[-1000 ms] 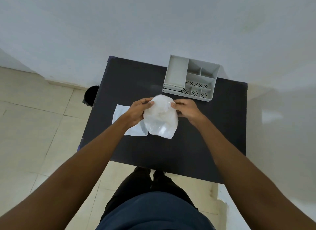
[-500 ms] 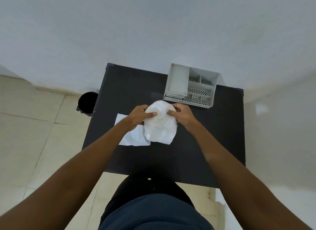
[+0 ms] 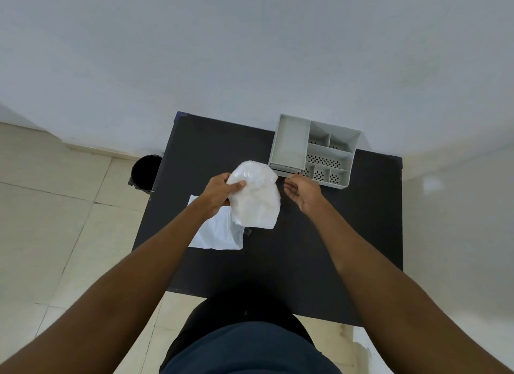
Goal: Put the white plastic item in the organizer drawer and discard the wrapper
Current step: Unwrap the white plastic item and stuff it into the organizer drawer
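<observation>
At frame centre, the left hand [image 3: 219, 191] is pinching the crinkly, light-looking wrapper [image 3: 256, 198] by its upper edge, while the right hand [image 3: 301, 191] is hovering open beside it, empty.

I see left hand [image 3: 219, 191] gripping bag [image 3: 256, 195] above table [image 3: 319, 262]; right hand [image 3: 301, 190] loose, fingers spread, near organizer [image 3: 289, 142] at far right corner. Flat wrapper [image 3: 215, 231] by left edge.

Plain pale wall [image 3: 250, 53] behind a black rectangular surface [image 3: 319, 248] set against it. Floor [image 3: 55, 234] of cream tiles with visible joints. Black bin [image 3: 146, 172] stands on floor just beside the surface's far left corner.
</observation>
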